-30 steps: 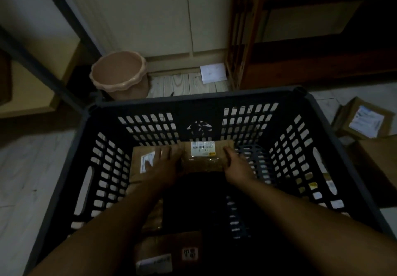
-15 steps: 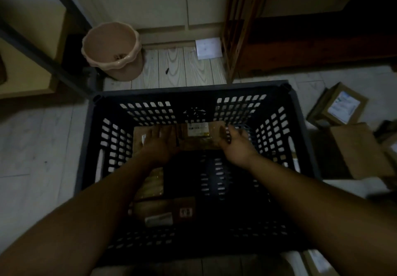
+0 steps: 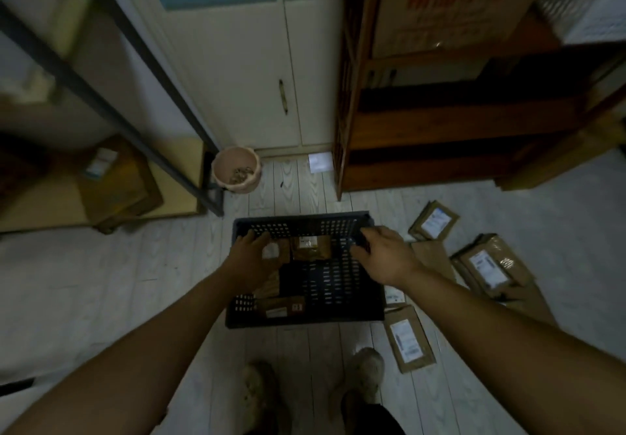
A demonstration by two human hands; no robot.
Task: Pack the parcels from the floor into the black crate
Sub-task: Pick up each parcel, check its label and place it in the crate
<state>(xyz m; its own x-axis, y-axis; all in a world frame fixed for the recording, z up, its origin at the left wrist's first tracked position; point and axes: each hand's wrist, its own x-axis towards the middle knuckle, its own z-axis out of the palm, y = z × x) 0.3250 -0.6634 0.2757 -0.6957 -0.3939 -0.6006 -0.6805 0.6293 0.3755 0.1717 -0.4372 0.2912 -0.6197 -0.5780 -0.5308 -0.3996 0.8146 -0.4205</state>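
both hands (image 3: 252, 255) (image 3: 384, 258) hover empty over the perforated black plastic crate (image 3: 338, 312).

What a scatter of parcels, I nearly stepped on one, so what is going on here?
A person stands over a black crate on the floor, packing parcels into it. Both hands hover empty above it: the left hand over its left side, the right hand over its right rim. A labelled parcel lies inside by the far wall, with a few others. More parcels lie on the floor right of the crate.
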